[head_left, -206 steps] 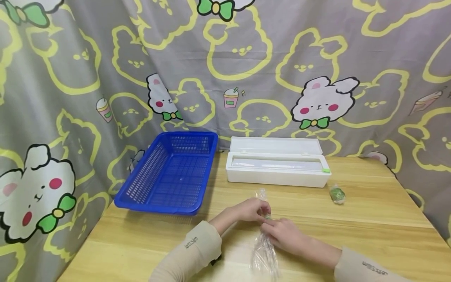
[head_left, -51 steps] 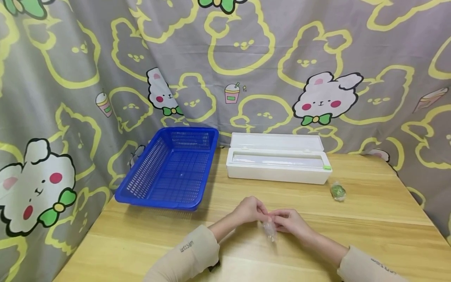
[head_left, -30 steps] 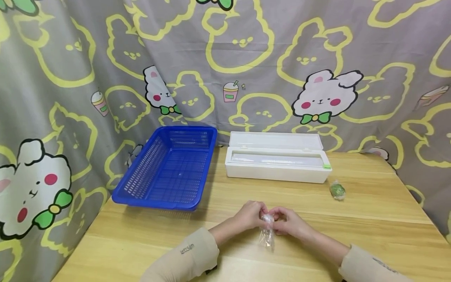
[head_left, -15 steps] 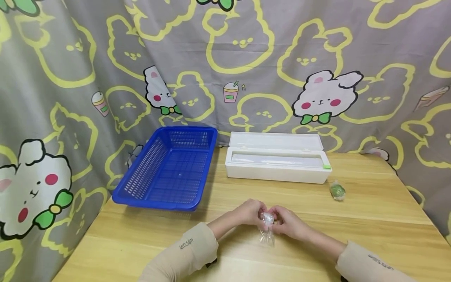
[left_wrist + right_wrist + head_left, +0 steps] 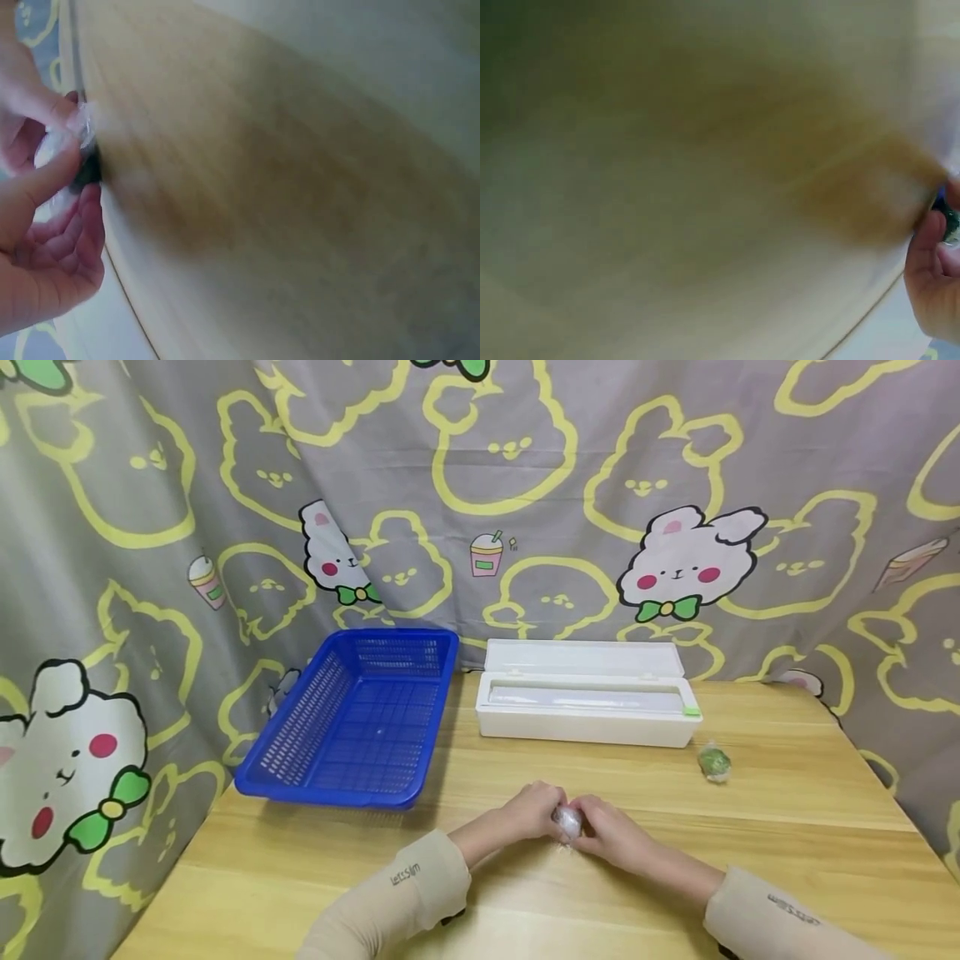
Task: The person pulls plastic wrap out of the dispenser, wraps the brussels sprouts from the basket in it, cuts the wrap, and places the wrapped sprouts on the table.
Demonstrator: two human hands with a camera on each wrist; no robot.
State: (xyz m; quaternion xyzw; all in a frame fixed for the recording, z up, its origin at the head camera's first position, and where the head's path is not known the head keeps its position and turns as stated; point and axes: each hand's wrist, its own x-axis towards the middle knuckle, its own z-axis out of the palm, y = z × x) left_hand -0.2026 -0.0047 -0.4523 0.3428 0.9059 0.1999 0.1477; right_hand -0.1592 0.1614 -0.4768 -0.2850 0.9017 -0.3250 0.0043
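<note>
In the head view a small bundle wrapped in clear plastic film (image 5: 567,822) sits between both hands, just over the table. My left hand (image 5: 534,810) grips its left side with curled fingers and thumb. On the other side my right hand (image 5: 609,833) pinches it. Crinkled film covers the top, and a short bit hangs below the fingers. Something dark green (image 5: 88,169) shows under the wrap in the left wrist view; its kind cannot be made out. The right wrist view catches only part of a hand (image 5: 934,277) at the edge.
Behind the hands lies an open white cling film box (image 5: 585,728) with a roll inside and its lid raised. A blue plastic basket (image 5: 333,792) stands at the left. To the right rests a green film-wrapped ball (image 5: 715,763) on the wooden table (image 5: 787,827). A patterned curtain hangs behind.
The long film tail hanging between the hands has been gathered up into a compact, rounded bundle. Both hands remain at the same spot, their fingers shifted around it.
</note>
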